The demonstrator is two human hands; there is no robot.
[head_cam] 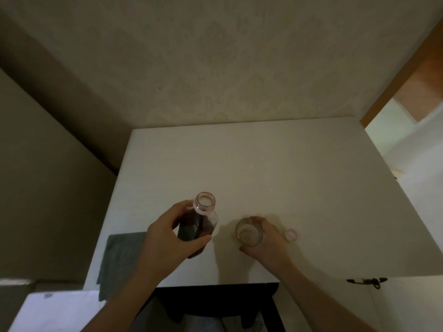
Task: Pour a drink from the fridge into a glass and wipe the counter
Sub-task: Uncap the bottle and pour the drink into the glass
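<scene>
A clear bottle (203, 216) of dark drink, its neck open, stands upright over the white counter (275, 168). My left hand (167, 238) is wrapped around its body. Just to the right, a small clear glass (248, 232) sits on the counter, and it looks empty. My right hand (266, 238) holds the glass from its right side. The bottle's pale cap (291, 234) lies on the counter just right of that hand. A grey cloth (117, 257) lies at the counter's front left corner, partly behind my left forearm.
A patterned wall rises behind the counter. A tall cabinet side stands at the left. A wooden door frame (402, 73) and a bright opening are at the right. A dark stool or frame (215, 305) sits below the counter's front edge.
</scene>
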